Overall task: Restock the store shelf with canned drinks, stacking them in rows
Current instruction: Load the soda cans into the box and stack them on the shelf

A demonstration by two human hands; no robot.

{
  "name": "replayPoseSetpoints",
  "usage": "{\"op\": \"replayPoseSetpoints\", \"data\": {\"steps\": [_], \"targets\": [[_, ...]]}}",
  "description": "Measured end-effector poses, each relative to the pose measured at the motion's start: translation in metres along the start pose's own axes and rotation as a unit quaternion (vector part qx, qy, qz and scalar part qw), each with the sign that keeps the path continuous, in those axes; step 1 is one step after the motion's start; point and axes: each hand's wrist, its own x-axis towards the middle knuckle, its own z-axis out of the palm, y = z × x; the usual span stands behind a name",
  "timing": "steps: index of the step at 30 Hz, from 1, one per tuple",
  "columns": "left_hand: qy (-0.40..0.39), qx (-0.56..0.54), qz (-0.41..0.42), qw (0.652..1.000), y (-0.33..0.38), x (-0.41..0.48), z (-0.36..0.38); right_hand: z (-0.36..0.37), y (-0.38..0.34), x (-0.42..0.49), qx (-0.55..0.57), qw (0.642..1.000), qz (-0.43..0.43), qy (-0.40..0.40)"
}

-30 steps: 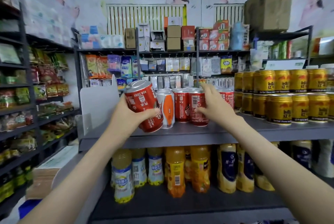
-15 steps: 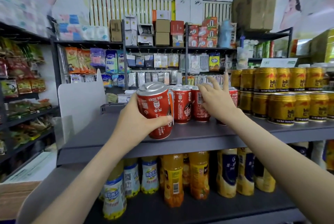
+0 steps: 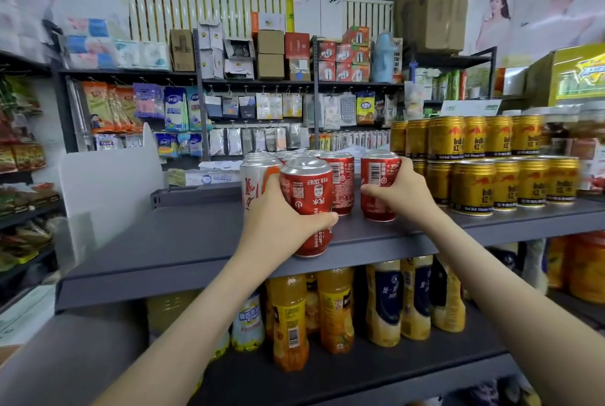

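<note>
r hand (image 3: 400, 196) moved to grip right red can (image 3: 376, 173), l hand (image 3: 278, 225) clamped on front red can (image 3: 306, 189)

Juice bottles (image 3: 288, 317) stand on the lower shelf (image 3: 360, 382) (near its front edge); 1 cardboard box (image 3: 432, 9) tops the far rack (image 3: 458, 60).

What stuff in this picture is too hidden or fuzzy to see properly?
Head view: the red cans farther back, so their count; the front red can and left hand block them.
Head view: the right red can's label; the right hand covers part.
Head view: goods right of the gold cans; blurred at the edge.
Head view: the white-and-orange can's print; the left hand hides much of it.
</note>
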Motion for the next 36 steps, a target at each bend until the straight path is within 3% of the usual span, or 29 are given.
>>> {"op": "replayPoseSetpoints", "data": {"steps": [5,18,23,26,28,30,36], "targets": [[0.012,0.024,-0.022,0.999,0.005,0.005,0.009,-0.010,0.003,-0.007,0.072,0.997,-0.003,-0.035],[0.002,0.048,-0.047,0.998,0.019,0.019,0.038,-0.020,0.009,-0.012,0.118,0.991,-0.007,-0.068],[0.005,0.080,-0.062,0.995,0.019,0.032,0.054,-0.023,0.009,-0.017,0.093,0.985,-0.011,-0.142],[0.057,0.145,0.003,0.988,0.017,0.028,0.064,-0.023,0.009,-0.021,0.067,0.986,-0.024,-0.153],[0.121,0.258,0.110,0.952,0.014,0.023,0.069,-0.020,0.007,-0.023,0.057,0.987,-0.034,-0.149],[0.157,0.338,0.166,0.913,0.012,0.023,0.072,-0.015,0.004,-0.023,0.046,0.986,-0.044,-0.154],[0.120,0.373,0.124,0.912,0.014,0.028,0.073,0.003,0.001,-0.020,-0.001,0.982,-0.050,-0.182]]}}
